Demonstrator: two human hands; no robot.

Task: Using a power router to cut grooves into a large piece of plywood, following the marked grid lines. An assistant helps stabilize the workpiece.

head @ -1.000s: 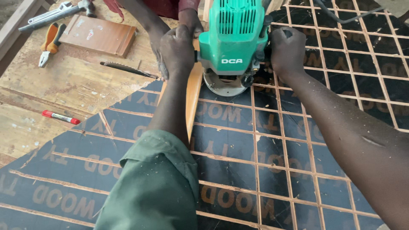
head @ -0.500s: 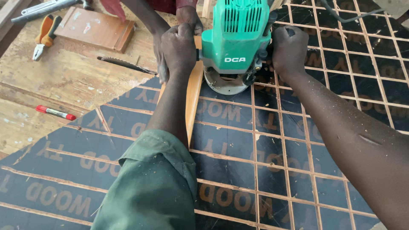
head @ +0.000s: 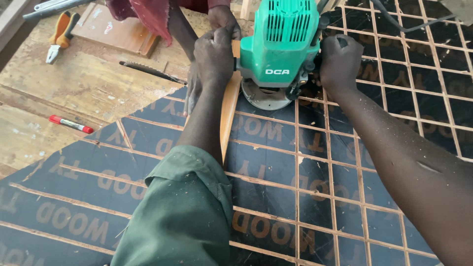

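**Inspector:** Start at the hands. State of grip?

**Assessor:** The left hand (head: 213,55) is clenched around the near-side handle of the green router (head: 278,47). The right hand (head: 339,63) is closed on the opposite handle. Both wrists are level, and the round metal base of the router sits flat on the dark panel (head: 162,207).

**Inspector:** Anything beside the tool?

**Assessor:** A thin, pale wooden guide strip (head: 228,116) runs along the panel under the left forearm, touching the router base on its left. A second person's hand (head: 224,18) rests at the far end of that strip, just beside the left hand.

**Inspector:** Risks, in your judgement?

**Assessor:** The strip looks slim and unclamped; if it slides, the groove would wander off line. The other person's fingers lie near the machine, so a kick of the tool could reach them. The black cord (head: 409,23) trails over the panel and could snag.

**Inspector:** Materials?

**Assessor:** The panel is smooth, dark film-faced plywood, cut with a lattice of light grooves showing raw wood. Dust and chips are scattered over it. The workbench (head: 64,93) beyond is worn and scuffed, carrying a red marker (head: 70,124), orange-handled pliers (head: 60,35) and a slim saw blade (head: 150,72).
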